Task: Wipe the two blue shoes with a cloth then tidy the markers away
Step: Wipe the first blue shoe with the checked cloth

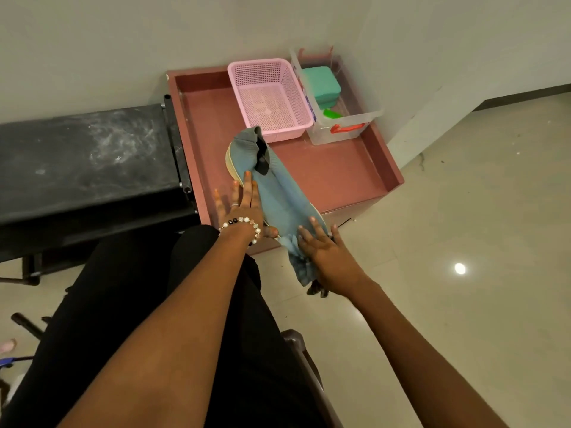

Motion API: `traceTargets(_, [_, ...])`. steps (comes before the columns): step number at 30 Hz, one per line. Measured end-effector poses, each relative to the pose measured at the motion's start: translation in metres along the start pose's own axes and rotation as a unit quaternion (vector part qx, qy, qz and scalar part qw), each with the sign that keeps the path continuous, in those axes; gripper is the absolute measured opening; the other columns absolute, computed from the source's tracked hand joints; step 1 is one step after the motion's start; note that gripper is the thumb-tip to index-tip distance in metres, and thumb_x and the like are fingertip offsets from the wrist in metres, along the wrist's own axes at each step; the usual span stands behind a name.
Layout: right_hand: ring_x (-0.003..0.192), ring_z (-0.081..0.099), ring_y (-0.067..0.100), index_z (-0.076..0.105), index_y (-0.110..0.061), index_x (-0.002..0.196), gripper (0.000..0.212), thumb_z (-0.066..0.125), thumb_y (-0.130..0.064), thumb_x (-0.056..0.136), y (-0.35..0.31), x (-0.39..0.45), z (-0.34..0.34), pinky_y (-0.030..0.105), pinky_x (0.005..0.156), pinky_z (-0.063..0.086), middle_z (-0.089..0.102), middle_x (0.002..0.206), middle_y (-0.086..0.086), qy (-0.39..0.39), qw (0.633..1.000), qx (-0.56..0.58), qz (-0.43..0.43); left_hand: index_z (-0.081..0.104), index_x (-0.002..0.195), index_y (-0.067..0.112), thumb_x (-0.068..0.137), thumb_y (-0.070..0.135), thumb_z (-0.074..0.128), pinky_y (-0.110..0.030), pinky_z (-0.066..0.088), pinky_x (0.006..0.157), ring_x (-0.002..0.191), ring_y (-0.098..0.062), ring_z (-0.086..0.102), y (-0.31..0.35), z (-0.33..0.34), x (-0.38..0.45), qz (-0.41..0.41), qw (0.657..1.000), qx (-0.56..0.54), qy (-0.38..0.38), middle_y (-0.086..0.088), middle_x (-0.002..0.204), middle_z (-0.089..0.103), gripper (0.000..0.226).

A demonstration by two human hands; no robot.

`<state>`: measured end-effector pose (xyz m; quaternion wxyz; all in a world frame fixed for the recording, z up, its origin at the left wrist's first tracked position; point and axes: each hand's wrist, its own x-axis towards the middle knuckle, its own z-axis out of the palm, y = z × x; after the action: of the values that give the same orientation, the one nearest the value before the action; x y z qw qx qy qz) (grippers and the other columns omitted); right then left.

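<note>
Right hand (pixel 321 254) hides shoe (pixel 278 193) toe; markers unseen.

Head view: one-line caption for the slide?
Left hand steadies a blue shoe on the pink tray while right hand presses cloth against it.

Pink basket (pixel 268 97) beside clear box (pixel 340 125)
</note>
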<state>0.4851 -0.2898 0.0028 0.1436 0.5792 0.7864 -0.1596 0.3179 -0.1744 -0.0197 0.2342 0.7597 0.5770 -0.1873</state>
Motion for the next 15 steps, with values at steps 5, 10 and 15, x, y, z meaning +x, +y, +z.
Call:
traceTargets(5, [0.106,0.062,0.025,0.067,-0.006,0.114,0.048,0.047,0.014,0.074,0.009,-0.031,-0.038,0.009,0.088,0.038,0.068,0.113,0.011,0.236,0.900,0.334,0.153,-0.009,0.150,0.004,0.086,0.050,0.060,-0.055,-0.014,0.111,0.145,-0.027,-0.020,0.009,-0.003,-0.006,0.030,0.999,0.026,0.025,-0.010,0.157,-0.023,0.105])
traceTargets(10, [0.089,0.062,0.023,0.071,-0.011,0.106,0.040,0.055,0.005,0.073,0.009,-0.012,-0.041,0.022,0.079,0.044,0.069,0.095,0.008,0.437,0.737,0.381,0.347,0.010,0.150,-0.001,0.095,0.023,0.049,-0.039,0.006,0.118,0.146,-0.029,0.008,0.032,0.005,-0.011,0.188,0.973,0.117,0.070,-0.018,0.158,0.009,0.071])
traceTargets(15, [0.109,0.052,0.039,0.061,-0.011,0.123,0.060,0.072,-0.006,0.064,-0.016,0.023,-0.003,0.041,0.084,0.046,0.055,0.125,0.020,0.278,0.923,0.154,0.219,0.002,0.151,0.003,0.099,0.030,0.041,-0.039,0.011,0.118,0.147,-0.025,0.005,0.026,0.014,-0.011,0.155,0.982,0.106,0.036,-0.010,0.160,0.003,0.071])
